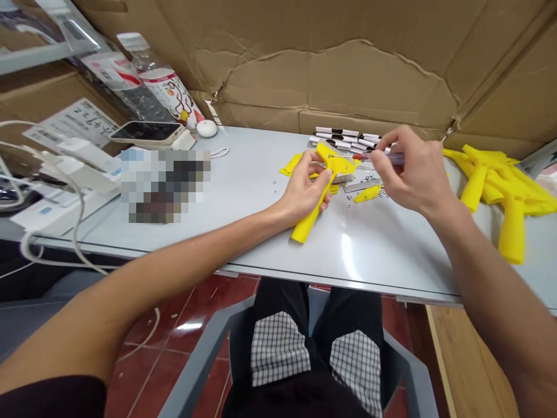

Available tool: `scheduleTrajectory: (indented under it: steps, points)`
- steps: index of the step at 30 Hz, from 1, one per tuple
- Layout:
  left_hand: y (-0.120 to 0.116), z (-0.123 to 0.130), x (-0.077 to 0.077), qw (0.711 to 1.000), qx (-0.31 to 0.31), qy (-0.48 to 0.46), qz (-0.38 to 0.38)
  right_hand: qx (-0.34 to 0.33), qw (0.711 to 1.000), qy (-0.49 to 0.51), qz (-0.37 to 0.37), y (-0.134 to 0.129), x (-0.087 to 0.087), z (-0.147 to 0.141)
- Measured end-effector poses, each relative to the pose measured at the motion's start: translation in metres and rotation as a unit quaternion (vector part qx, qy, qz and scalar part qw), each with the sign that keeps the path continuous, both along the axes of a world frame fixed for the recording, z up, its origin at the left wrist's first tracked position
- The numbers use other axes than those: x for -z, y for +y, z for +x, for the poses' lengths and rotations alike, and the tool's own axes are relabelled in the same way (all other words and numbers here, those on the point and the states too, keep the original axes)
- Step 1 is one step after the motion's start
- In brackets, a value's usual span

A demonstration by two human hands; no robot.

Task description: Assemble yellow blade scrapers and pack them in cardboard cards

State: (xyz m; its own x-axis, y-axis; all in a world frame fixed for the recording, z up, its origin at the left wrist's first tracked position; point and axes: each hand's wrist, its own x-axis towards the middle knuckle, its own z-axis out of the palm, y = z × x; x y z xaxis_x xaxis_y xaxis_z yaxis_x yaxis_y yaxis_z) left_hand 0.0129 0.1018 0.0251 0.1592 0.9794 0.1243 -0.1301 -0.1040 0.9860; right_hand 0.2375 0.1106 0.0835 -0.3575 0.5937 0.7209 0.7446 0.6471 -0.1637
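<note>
My left hand (307, 188) is closed around a yellow plastic handled tool body (307, 225), its handle slanting down toward me. In my right hand (413, 168) is a screwdriver (394, 158) with a translucent handle and a red collar. Its thin shaft points left, and the tip meets the head of the yellow piece near a small hole; whether it sits in a screw I cannot tell. Behind and beside the hands lie a loose yellow plate (368, 194), a flat metal strip (361, 185) and several small nuts or screws (349, 198).
Several yellow handled pieces (513, 203) are piled at the right. White-and-black packets (337, 138) lie at the back against a cardboard wall (270, 69). At the left are a phone (148, 132), a bottle (163, 87), a white oval object (207, 128) and loose white cables (80, 215).
</note>
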Motion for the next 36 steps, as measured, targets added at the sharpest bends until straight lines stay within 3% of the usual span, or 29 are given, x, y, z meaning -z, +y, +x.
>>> scheduleTrajectory:
  steps: [4,9,14,18,23,27,33,36]
  points:
    - [-0.001,0.000,0.001,1.000,-0.003,-0.006,-0.021,-0.053,0.998,0.001,-0.046,-0.003,-0.001,0.000]
    - [-0.014,0.000,-0.004,0.999,0.009,0.012,-0.037,-0.005,1.000,0.008,-0.024,-0.007,-0.005,0.001]
    - [-0.031,0.002,-0.010,0.997,0.030,0.022,-0.073,-0.087,0.993,0.031,-0.071,-0.015,-0.013,0.000]
    - [-0.034,0.002,-0.010,0.995,0.030,0.027,-0.090,-0.047,0.997,0.027,-0.054,-0.017,-0.012,-0.001]
    - [-0.031,0.002,-0.010,0.995,0.025,0.020,-0.095,-0.050,0.991,0.007,-0.125,-0.018,-0.012,-0.001]
    - [-0.030,0.003,-0.008,0.995,0.019,0.029,-0.094,0.015,0.996,0.001,-0.090,-0.015,-0.010,-0.001]
    - [-0.028,0.004,-0.009,0.995,0.019,0.038,-0.093,-0.037,0.988,-0.021,-0.145,-0.017,-0.013,0.002]
    - [-0.028,0.004,-0.008,0.995,0.024,0.042,-0.089,0.012,0.991,-0.037,-0.125,-0.017,-0.011,0.001]
